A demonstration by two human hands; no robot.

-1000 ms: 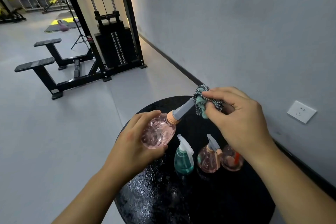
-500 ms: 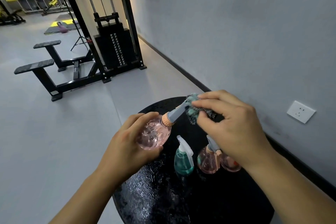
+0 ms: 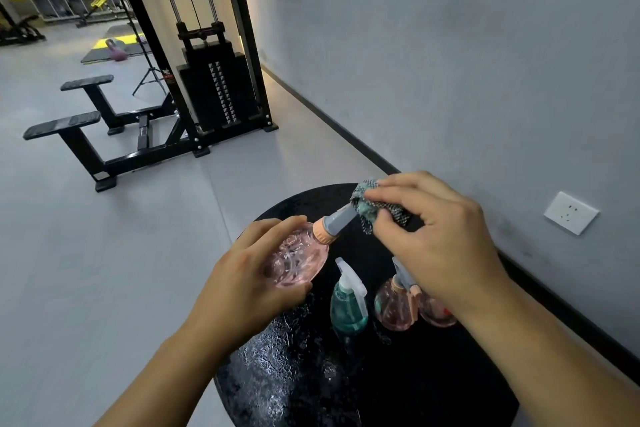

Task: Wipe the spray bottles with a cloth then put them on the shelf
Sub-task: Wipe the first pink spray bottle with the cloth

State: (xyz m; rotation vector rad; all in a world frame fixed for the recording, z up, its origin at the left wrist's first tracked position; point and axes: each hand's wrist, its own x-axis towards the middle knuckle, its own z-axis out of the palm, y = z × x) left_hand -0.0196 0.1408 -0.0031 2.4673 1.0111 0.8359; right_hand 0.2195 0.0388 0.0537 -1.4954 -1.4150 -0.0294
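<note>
The left hand (image 3: 242, 288) is gripping the round pink transparent plastic spray bottle (image 3: 296, 262), tilting it above the left edge of the round black table (image 3: 433, 392). The right hand (image 3: 440, 246) is pinching a crumpled teal-and-black checked cloth (image 3: 369, 208) around its grey nozzle, over the far edge. A teal spray bottle (image 3: 348, 308) and two more pink spray bottles (image 3: 396, 308) are standing mid-table, under the right wrist; the near part is lying bare.

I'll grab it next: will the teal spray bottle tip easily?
The teal spray bottle probably tips fairly easily: it stands tall with a white trigger head on top. Its smooth plastic may be slippery, since the black table looks wet.
</note>
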